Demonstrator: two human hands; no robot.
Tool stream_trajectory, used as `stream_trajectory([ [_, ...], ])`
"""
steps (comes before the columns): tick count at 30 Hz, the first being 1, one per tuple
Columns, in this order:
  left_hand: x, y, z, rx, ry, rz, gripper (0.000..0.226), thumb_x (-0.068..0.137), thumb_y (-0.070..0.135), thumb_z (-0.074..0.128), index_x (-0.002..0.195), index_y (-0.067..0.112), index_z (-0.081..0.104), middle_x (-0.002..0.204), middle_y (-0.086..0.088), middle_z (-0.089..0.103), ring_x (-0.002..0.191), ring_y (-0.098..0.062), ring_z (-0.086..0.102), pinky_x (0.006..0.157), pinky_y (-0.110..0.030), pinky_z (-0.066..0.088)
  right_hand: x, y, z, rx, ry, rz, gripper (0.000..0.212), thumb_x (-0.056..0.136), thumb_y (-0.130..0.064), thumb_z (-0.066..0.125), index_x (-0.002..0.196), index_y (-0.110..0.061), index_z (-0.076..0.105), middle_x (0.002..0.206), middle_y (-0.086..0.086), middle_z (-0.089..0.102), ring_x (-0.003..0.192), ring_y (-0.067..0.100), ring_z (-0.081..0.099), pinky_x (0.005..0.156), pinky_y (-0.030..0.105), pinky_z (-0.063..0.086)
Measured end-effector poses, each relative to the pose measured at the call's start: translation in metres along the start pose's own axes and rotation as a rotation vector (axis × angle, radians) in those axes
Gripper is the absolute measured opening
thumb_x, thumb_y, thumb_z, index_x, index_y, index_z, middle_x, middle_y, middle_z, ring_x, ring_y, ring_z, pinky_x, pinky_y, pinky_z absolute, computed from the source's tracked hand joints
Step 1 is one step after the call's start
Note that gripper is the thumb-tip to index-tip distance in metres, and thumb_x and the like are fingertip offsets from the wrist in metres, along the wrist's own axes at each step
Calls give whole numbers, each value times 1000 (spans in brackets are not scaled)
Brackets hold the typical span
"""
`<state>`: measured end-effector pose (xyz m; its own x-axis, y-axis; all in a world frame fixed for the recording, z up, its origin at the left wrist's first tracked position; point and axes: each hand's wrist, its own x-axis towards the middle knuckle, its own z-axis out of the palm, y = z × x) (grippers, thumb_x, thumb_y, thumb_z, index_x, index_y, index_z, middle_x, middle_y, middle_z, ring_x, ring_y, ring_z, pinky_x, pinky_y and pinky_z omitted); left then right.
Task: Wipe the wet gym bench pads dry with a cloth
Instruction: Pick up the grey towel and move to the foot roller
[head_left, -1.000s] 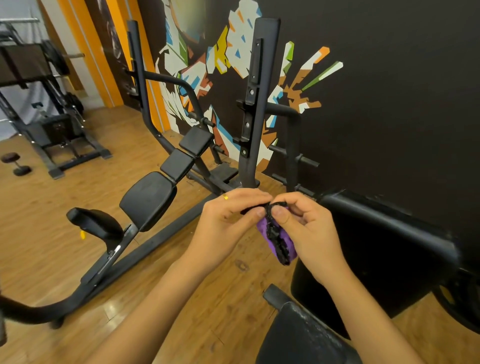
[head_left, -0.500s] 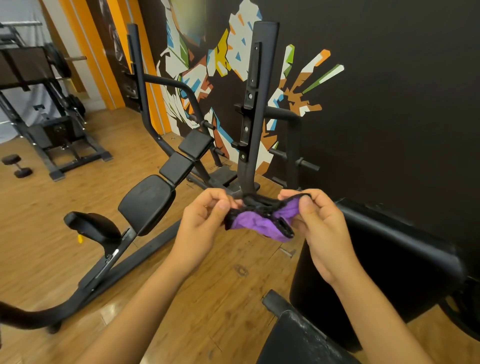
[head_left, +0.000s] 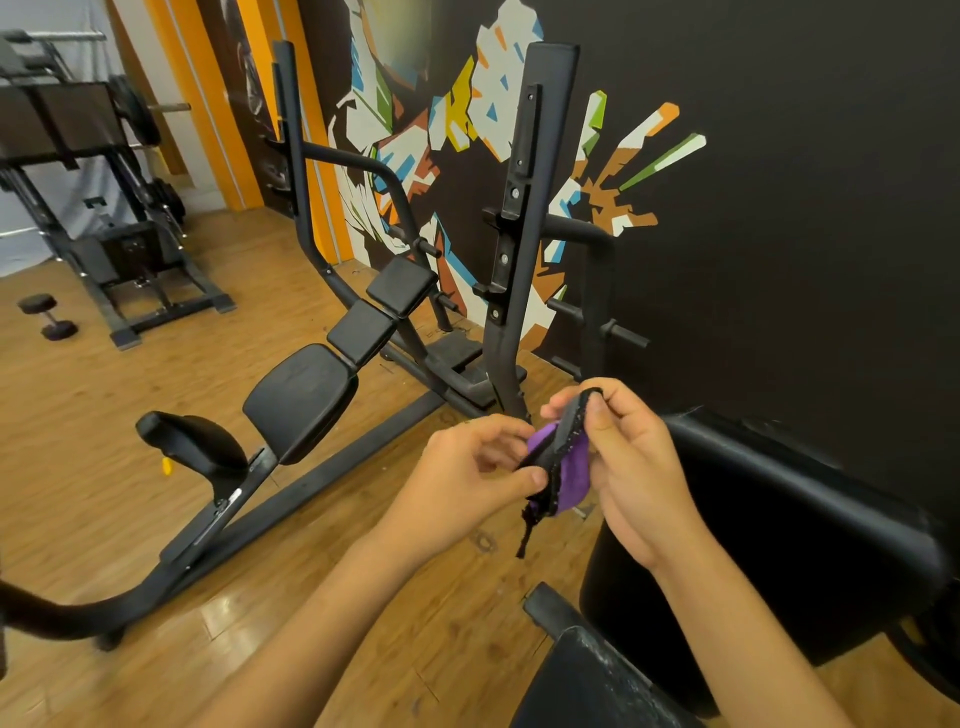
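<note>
The purple cloth (head_left: 570, 475) now bunches upright; I see left hand (head_left: 467, 480) and right hand (head_left: 636, 467) pinching it, bench pad (head_left: 587, 686) cut off below.

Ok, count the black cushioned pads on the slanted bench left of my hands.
4, in a row up the black metal frame: curved black pad lowest, large rounded pad above it, then small rectangular pad, and top rectangular pad farthest away. None looks hidden.

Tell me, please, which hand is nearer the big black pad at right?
Right. The right hand is just left of the pad; the left hand is farther left.
</note>
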<state>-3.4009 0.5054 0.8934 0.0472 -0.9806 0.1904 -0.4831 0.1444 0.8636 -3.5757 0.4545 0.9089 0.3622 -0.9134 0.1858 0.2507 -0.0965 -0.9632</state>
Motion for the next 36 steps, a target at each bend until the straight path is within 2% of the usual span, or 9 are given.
stream_trajectory([
  [7, -2, -3, -5, 59, 65, 6, 29, 97, 11, 64, 113, 35, 67, 103, 11, 72, 92, 0, 71, 84, -28, 60, 1, 2, 0, 142, 32, 74, 28, 101, -27, 42, 111, -9, 60, 109, 7, 70, 108, 25, 68, 95, 42, 56],
  [11, -3, -6, -28, -123, 80, -3, 29, 99, 12, 62, 120, 32, 65, 95, 7, 71, 93, -15, 73, 86, -40, 60, 1, 5, -10, 216, 47, 171, 25, 109, -24, 33, 108, -15, 56, 115, 8, 69, 105, 26, 68, 86, 46, 57],
  [15, -7, 0, -36, -337, 91, 29, 30, 101, 7, 57, 127, 20, 65, 92, -5, 70, 92, -31, 73, 81, -46, 61, 0, 14, -5, 220, 113, 315, 50, 103, -43, 41, 148, -23, 38, 136, 16, 61, 116, 32, 67, 93, 64, 54],
  [19, -10, 6, -32, -459, 147, 39, 30, 102, 4, 53, 126, 18, 66, 101, -12, 68, 98, -24, 72, 81, -41, 61, -8, 14, 15, 288, 46, 406, 61, 84, -62, 48, 131, -24, 48, 131, 13, 65, 113, 31, 69, 97, 63, 52],
  [22, -13, 6, -32, -481, 185, 63, 30, 102, 5, 53, 125, 20, 66, 100, -14, 66, 95, -21, 70, 82, -37, 60, -20, 21, 28, 41, 4, 300, 52, 84, -38, 74, 129, -37, 48, 129, 3, 63, 109, 18, 69, 93, 44, 59],
  [25, -17, 6, -42, -436, 229, 86, 30, 102, 4, 54, 125, 18, 66, 96, -12, 66, 91, -16, 68, 78, -29, 58, -25, 28, 26, -138, 54, 165, 73, 84, 0, 77, 132, -44, 46, 128, -9, 59, 107, 5, 67, 82, 30, 60],
  [31, -19, -11, -83, -6, 189, 116, 29, 99, 12, 61, 117, 30, 73, 109, 15, 72, 108, -6, 66, 89, -27, 58, -19, 18, 11, -143, 174, 82, 61, 88, 3, 71, 119, -45, 50, 120, 4, 70, 105, 19, 71, 87, 40, 61],
  [34, -21, -18, -92, 35, 121, 108, 29, 98, 14, 64, 118, 33, 72, 99, 17, 73, 80, -6, 70, 69, -21, 58, -15, 14, 12, -248, 289, 24, 40, 94, -7, 68, 114, -39, 53, 92, 2, 72, 96, 39, 67, 87, 57, 57],
  [36, -22, -24, -91, -37, 90, 89, 28, 97, 13, 64, 120, 27, 71, 85, 13, 69, 53, -10, 56, 51, -18, 46, -14, 15, 14, -274, 300, 17, 27, 97, -16, 65, 114, -33, 55, 84, 5, 72, 90, 35, 70, 84, 54, 58],
])
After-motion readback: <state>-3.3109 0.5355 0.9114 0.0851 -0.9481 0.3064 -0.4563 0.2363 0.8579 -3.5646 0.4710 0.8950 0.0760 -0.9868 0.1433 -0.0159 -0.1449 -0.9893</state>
